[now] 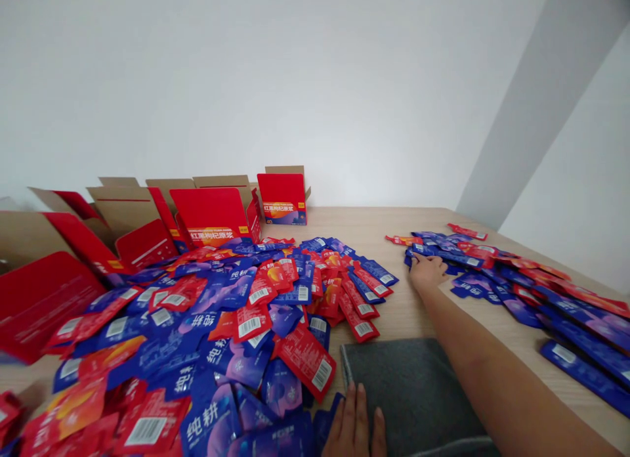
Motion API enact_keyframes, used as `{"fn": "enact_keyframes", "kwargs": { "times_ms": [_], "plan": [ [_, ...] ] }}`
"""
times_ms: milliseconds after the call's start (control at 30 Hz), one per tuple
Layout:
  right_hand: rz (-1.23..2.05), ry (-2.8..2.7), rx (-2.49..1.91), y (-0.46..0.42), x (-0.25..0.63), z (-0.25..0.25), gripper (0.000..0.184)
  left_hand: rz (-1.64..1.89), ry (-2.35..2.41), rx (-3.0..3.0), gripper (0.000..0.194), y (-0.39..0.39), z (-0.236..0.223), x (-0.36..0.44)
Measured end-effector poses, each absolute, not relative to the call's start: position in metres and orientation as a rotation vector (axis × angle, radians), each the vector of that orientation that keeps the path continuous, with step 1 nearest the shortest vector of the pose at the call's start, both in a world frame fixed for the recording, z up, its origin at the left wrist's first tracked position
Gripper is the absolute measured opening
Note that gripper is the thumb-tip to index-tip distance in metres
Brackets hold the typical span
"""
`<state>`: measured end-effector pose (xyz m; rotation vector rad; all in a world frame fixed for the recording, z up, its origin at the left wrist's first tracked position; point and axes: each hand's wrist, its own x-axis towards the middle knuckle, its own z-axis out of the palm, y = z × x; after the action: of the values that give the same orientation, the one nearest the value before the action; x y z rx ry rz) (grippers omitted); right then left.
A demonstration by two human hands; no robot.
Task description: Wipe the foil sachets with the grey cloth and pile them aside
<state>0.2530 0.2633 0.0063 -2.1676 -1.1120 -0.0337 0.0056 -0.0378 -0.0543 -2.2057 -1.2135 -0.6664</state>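
The right hand (pixel 429 271) rests at the left end of the smaller pile of red and blue sachets (pixel 485 263), fingertips on a blue sachet (pixel 409 254); whether they pinch it cannot be told. The left hand (pixel 355 421), fingers extended, lies over the edge of a dark grey cloth (pixel 411 378), beside the larger sachet heap (pixel 231 296).

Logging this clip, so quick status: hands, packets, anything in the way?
Right hand on right-side packets, grip unclear. Left hand at grey pad, fingers extended. Packets spread loose left and right; nothing visibly blocking the right hand.
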Motion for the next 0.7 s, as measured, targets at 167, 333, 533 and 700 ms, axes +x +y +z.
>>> {"fn": "enact_keyframes", "kwargs": {
  "times_ms": [167, 333, 533, 700],
  "plan": [
    [-0.046, -1.166, -2.074, 0.245, 0.256, 0.006, 0.032, -0.699, -1.131, -2.253, 0.028, -0.032, -0.070, 0.003],
    [-0.041, -1.213, -1.921, 0.221, 0.262, 0.014, 0.038, -0.349, -1.255, -2.651, 0.050, -0.039, -0.036, 0.001],
    [0.096, -1.384, -1.567, 0.154, 0.264, 0.030, 0.039, -0.230, -1.476, -2.762, 0.047, -0.050, 0.012, 0.008],
    [0.625, -1.866, -1.139, 0.065, 0.257, 0.035, 0.032, -0.203, -1.528, -2.759, 0.047, -0.053, 0.015, 0.010]
  ]
}}
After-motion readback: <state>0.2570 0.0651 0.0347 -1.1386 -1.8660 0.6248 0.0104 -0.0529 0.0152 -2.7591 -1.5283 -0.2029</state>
